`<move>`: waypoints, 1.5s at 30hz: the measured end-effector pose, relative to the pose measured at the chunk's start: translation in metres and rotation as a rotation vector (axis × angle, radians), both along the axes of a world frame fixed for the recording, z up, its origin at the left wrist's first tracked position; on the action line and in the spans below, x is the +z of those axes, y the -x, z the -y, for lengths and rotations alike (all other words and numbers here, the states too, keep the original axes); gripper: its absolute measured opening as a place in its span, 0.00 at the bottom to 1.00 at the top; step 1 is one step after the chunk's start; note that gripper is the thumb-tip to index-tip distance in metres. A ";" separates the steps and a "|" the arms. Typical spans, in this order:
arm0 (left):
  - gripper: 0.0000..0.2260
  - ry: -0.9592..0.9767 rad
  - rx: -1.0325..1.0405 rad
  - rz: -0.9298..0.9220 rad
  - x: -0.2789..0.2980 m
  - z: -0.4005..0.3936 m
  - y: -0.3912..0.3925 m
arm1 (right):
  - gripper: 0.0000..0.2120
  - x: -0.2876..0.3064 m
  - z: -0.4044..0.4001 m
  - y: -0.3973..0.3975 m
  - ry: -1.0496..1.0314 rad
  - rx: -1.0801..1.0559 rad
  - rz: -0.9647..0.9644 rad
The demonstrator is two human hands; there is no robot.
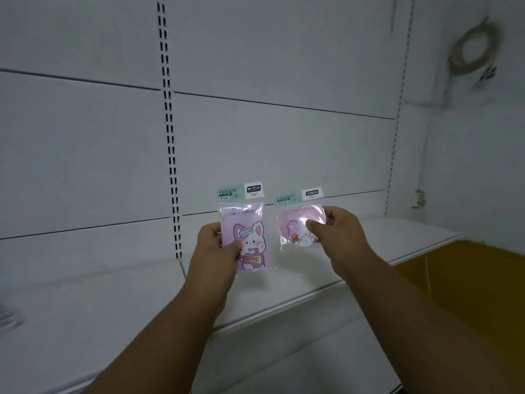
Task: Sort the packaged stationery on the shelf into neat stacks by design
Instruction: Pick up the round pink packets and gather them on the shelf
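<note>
Packets [246, 228] [298, 220] are partly hidden by gripping fingers [233, 246].

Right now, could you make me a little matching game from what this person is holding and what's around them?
Things:
1. purple packet
2. pink packet
3. coiled cable
4. white shelf

Descriptions:
A. hangs on the wall, upper right
B. held in the right hand, bear design
C. lies below both hands
D. held in the left hand, bunny with a guitar

Pairs: 1-D, 2-B, 3-A, 4-C
</note>
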State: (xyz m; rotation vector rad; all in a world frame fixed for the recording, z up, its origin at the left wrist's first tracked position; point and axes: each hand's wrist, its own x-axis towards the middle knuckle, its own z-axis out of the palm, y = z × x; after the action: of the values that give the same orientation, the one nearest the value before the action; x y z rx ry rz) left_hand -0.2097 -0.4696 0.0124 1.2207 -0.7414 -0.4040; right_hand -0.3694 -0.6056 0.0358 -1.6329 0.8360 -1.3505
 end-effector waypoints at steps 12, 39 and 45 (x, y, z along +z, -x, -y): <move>0.05 -0.586 0.299 0.198 -0.026 0.096 -0.049 | 0.06 -0.005 0.115 -0.039 -0.098 0.246 0.021; 0.09 -0.419 0.197 0.028 -0.010 0.249 0.030 | 0.04 -0.034 0.237 0.003 -0.120 0.502 -0.320; 0.11 -0.862 0.208 0.365 -0.025 0.271 0.026 | 0.08 -0.055 0.246 0.004 0.013 0.398 -0.766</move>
State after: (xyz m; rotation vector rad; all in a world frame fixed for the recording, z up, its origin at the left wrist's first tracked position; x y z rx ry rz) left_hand -0.2354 -0.7409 -0.0122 2.2061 -0.7572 -0.3365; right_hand -0.3729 -0.8518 -0.0195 -2.2159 0.8506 -0.4359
